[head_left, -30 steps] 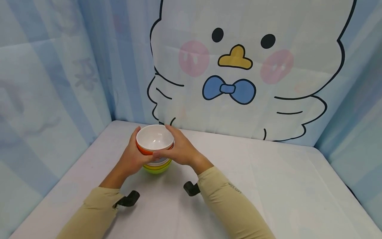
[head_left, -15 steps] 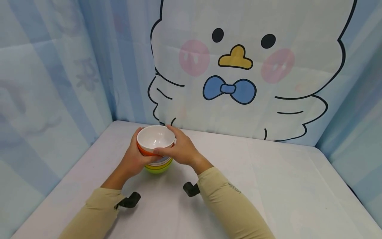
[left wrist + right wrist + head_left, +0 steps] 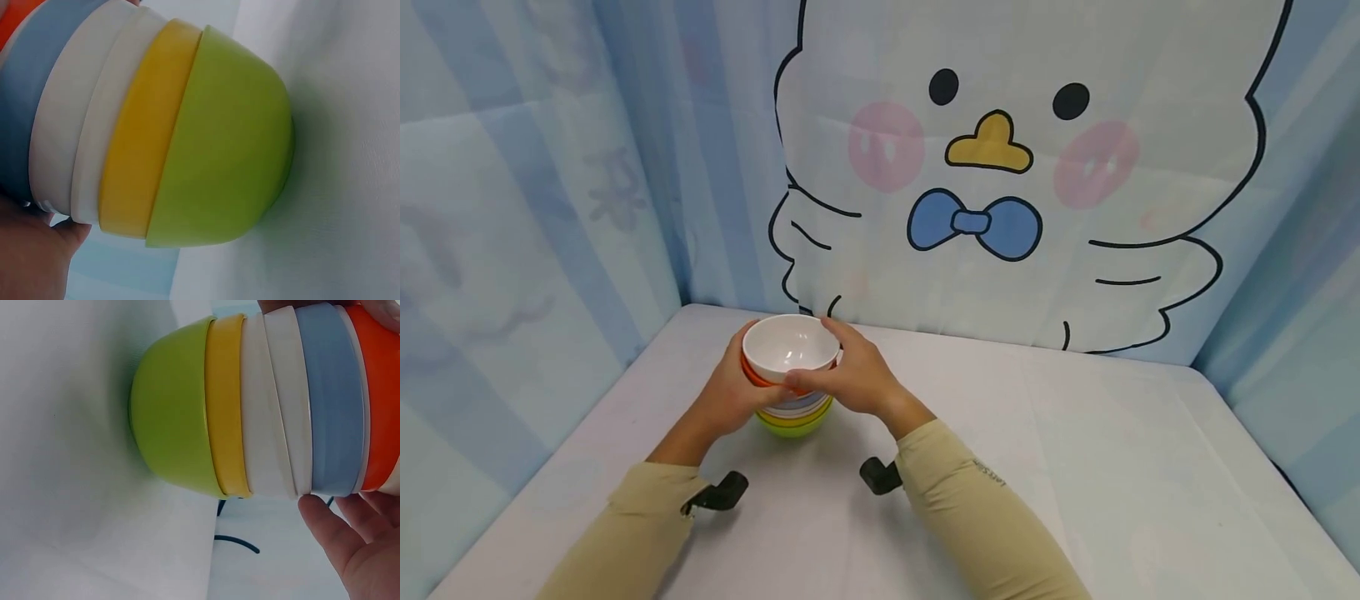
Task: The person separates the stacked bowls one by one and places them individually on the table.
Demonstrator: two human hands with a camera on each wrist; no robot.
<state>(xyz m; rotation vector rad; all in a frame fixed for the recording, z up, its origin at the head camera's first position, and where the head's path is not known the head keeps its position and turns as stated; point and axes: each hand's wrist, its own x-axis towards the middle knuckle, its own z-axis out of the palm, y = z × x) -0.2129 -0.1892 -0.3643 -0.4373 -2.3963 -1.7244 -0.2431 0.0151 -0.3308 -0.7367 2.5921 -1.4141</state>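
A stack of nested bowls stands on the table left of centre in the head view. From the bottom come a green bowl (image 3: 231, 144), a yellow bowl (image 3: 150, 131), white bowls (image 3: 265, 406), a blue bowl (image 3: 332, 400) and an orange bowl (image 3: 382, 394). A white bowl (image 3: 790, 343) tops them, its inside facing up. My left hand (image 3: 730, 393) grips the stack's left side, with its thumb across the front. From the right, my right hand (image 3: 861, 373) holds the upper bowls, thumb in front. The white bowls sit slightly askew in the right wrist view.
A white cloth covers the table (image 3: 1037, 467), whose back edge lies just behind the stack. Light blue curtains (image 3: 527, 250) enclose it; the back one bears a large cartoon bird. Black wrist mounts (image 3: 721, 492) project near both sleeves.
The right thumb has risen slightly along the front of the upper bowls. Both hands keep their hold, and the stack stays in nearly the same place.
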